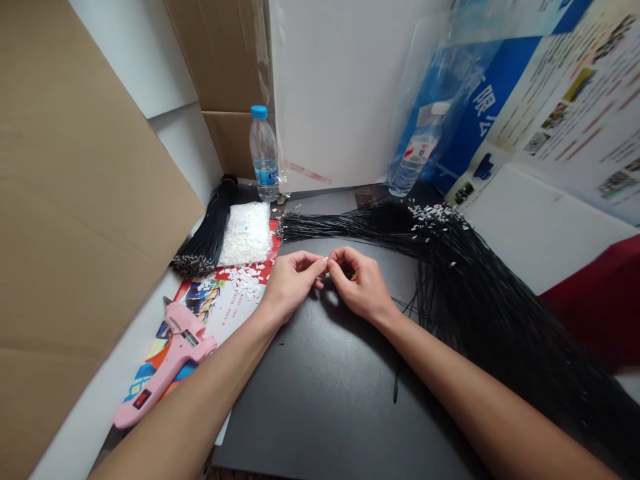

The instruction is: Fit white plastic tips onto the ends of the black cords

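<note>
My left hand (pixel 295 280) and my right hand (pixel 360 283) meet fingertip to fingertip over the dark grey table (pixel 310 393). Both are closed in a pinch. A tiny white plastic connector (pixel 327 260) shows between the tips, mostly covered by my left thumb and fingers. Thin black wires come out past my right wrist; a wire seems to run into the right pinch, though the fingers hide its end. A long bundle of black wires (pixel 350 225) with metal ends lies just beyond my hands. Loose white connectors (pixel 243 277) are scattered left of my left hand.
A bag of white connectors (pixel 246 233) lies at the left, beside another black wire bundle (pixel 210 230). Nearer is a pink glue gun (pixel 173 360). Two water bottles (pixel 264 157) (pixel 415 157) stand behind. Black wires with white ends (pixel 435 217) heap on the right. Cardboard (pixel 75 167) walls the left.
</note>
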Tool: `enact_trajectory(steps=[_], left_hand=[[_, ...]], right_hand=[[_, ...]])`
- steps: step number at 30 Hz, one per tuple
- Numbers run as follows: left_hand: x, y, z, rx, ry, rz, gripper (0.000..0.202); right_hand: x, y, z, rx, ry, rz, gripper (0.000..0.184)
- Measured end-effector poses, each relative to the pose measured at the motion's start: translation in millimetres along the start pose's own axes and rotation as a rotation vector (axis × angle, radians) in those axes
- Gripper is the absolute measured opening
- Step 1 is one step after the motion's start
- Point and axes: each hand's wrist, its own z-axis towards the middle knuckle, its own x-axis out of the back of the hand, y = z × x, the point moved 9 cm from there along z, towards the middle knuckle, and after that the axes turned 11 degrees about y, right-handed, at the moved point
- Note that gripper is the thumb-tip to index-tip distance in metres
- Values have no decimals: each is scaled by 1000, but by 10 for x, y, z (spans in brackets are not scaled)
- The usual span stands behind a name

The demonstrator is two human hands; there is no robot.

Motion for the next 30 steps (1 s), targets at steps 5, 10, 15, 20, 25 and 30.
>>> enact_trajectory(steps=[5,10,15,20,25,30], left_hand=[[-29,120,21,-98,-50,137,20],[190,526,4,-330,86,382,30],[441,888,-76,-457,223,647,22],[502,930,-113,-477,235,1024,23],[707,887,-108,-295,224,1232,26],[770,721,-82,-243,63,1291,23]], right_hand=[[79,-156,45,174,5,-153,13],[574,-522,430,378,187,-543,14],[1467,-918,1005,277,460,-909,20],[2078,-714,1374,-117,389,-1268,22],[2075,239,1332,-313,288,-1280,26],[1953,912,1278,-340,258,-1158,29]])
